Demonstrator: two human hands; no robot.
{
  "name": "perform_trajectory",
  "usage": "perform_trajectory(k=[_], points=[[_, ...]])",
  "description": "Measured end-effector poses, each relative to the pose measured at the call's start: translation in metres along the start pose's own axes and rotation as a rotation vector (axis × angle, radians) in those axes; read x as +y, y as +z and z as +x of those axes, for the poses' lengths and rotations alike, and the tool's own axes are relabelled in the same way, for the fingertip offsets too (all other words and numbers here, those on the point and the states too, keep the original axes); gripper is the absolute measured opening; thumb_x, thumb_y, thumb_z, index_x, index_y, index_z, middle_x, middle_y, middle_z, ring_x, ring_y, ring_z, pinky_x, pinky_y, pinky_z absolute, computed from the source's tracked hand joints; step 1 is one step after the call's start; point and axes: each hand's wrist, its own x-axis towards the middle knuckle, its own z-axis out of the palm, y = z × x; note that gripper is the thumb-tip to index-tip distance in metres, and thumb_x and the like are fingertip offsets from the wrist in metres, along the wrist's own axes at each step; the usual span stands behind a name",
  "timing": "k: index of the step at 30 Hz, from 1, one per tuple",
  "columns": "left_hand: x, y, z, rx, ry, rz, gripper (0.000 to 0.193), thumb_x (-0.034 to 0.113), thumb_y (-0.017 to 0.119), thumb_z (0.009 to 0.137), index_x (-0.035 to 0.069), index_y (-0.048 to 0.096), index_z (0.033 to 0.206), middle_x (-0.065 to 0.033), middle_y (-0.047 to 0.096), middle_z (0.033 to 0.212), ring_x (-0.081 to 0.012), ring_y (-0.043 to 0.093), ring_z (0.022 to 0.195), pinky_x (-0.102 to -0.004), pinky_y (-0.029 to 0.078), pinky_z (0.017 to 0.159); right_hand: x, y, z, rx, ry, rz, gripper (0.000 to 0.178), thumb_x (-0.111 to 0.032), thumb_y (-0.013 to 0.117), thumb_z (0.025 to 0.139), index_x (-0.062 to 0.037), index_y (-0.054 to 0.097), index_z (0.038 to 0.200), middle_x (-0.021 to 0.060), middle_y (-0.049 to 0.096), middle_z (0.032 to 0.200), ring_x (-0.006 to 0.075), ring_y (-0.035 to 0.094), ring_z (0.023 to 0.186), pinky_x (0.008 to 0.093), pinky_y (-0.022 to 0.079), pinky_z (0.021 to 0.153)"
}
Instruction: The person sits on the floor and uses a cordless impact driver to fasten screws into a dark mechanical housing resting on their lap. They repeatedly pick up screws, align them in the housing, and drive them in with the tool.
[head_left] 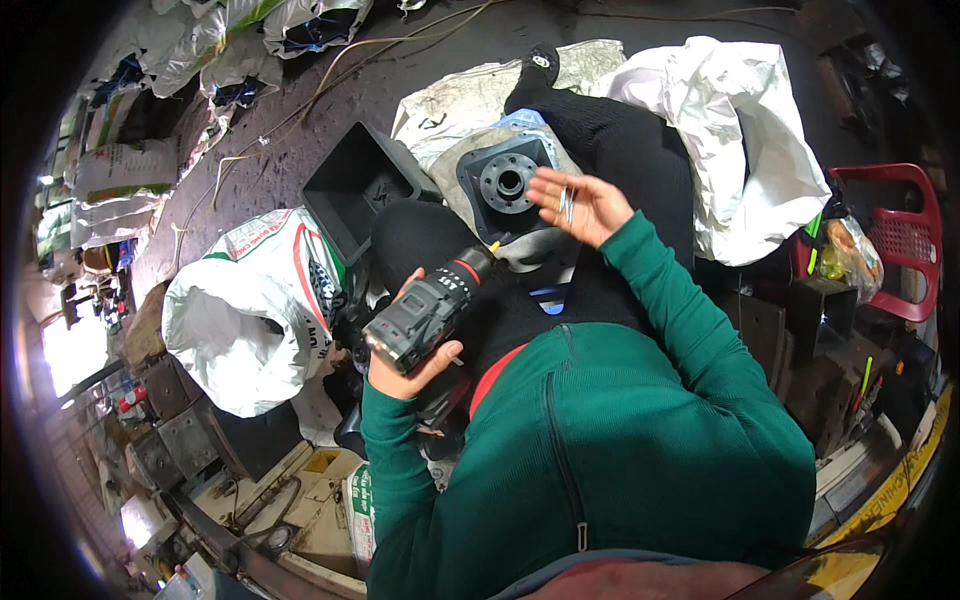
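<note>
My left hand [415,370] is wrapped round a grey and black cordless drill [425,312] with a red ring near its chuck. A yellow-tipped bit [494,246] points up and right, toward the near edge of a dark, square-flanged part [490,222]. That part lies between my legs on a pale cloth and has a round, holed metal hub [509,184] at its middle. My right hand [590,208] is beside the hub on the right, fingers stretched toward it. Several thin silvery metal pieces [568,206] are held in it; their exact kind is too small to tell.
At the left stands a black plastic bin [350,190], with an open white sack [235,325] nearer me. Another white sack [720,130] lies beside my right leg. A red plastic chair [905,240] stands at the far right. Cables [330,75] cross the dark floor [240,165].
</note>
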Motion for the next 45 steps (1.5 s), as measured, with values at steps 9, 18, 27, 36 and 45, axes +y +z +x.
perform_trajectory(k=[9, 18, 27, 36, 45], points=[[0.031, 0.014, 0.042, -0.137, 0.113, 0.285, 0.06, 0.02, 0.078, 0.07, 0.003, 0.053, 0.123, -0.0134, 0.053, 0.127, -0.026, 0.056, 0.111, -0.0345, 0.043, 0.096, 0.021, 0.016, -0.011, -0.159, 0.203, -0.062, 0.06, -0.044, 0.03, 0.099, 0.005, 0.043, 0.131, 0.0171, 0.058, 0.118, 0.0236, 0.061, 0.103, 0.0419, 0.051, 0.09], [0.037, 0.011, 0.048, -0.184, 0.198, 0.361, 0.052, 0.02, 0.076, 0.072, 0.005, 0.057, 0.117, -0.0152, 0.053, 0.127, -0.0285, 0.056, 0.111, -0.0363, 0.044, 0.096, 0.019, 0.02, -0.018, -0.106, 0.203, -0.116, 0.056, -0.044, 0.038, 0.098, 0.0033, 0.05, 0.125, 0.0137, 0.061, 0.11, 0.0219, 0.062, 0.097, 0.0365, 0.053, 0.086], [0.036, 0.0, 0.034, -0.132, 0.015, 0.218, 0.058, 0.021, 0.078, 0.073, 0.004, 0.054, 0.123, -0.0108, 0.058, 0.122, -0.0218, 0.06, 0.104, -0.0355, 0.047, 0.09, 0.027, 0.01, -0.015, -0.031, 0.193, -0.257, 0.029, -0.013, 0.059, 0.091, 0.0008, 0.056, 0.116, 0.0072, 0.063, 0.1, 0.0121, 0.064, 0.087, 0.0265, 0.057, 0.079], [0.043, -0.008, 0.036, -0.235, 0.041, 0.233, 0.057, 0.022, 0.078, 0.071, 0.004, 0.055, 0.12, -0.0155, 0.05, 0.131, -0.0297, 0.054, 0.114, -0.037, 0.043, 0.096, 0.022, 0.003, -0.013, -0.103, 0.293, -0.423, 0.025, -0.018, 0.062, 0.089, -0.0009, 0.061, 0.107, 0.0034, 0.065, 0.086, 0.0102, 0.063, 0.075, 0.0262, 0.055, 0.072], [0.043, -0.021, 0.036, -0.271, -0.178, -0.064, 0.064, 0.023, 0.081, 0.07, 0.004, 0.051, 0.124, -0.0122, 0.054, 0.128, -0.0241, 0.058, 0.108, -0.0345, 0.045, 0.094, 0.014, -0.008, -0.01, -0.252, 0.443, -0.452, 0.021, -0.015, 0.061, 0.089, 0.0024, 0.061, 0.101, 0.0062, 0.064, 0.076, 0.0097, 0.061, 0.06, 0.0255, 0.054, 0.061]])
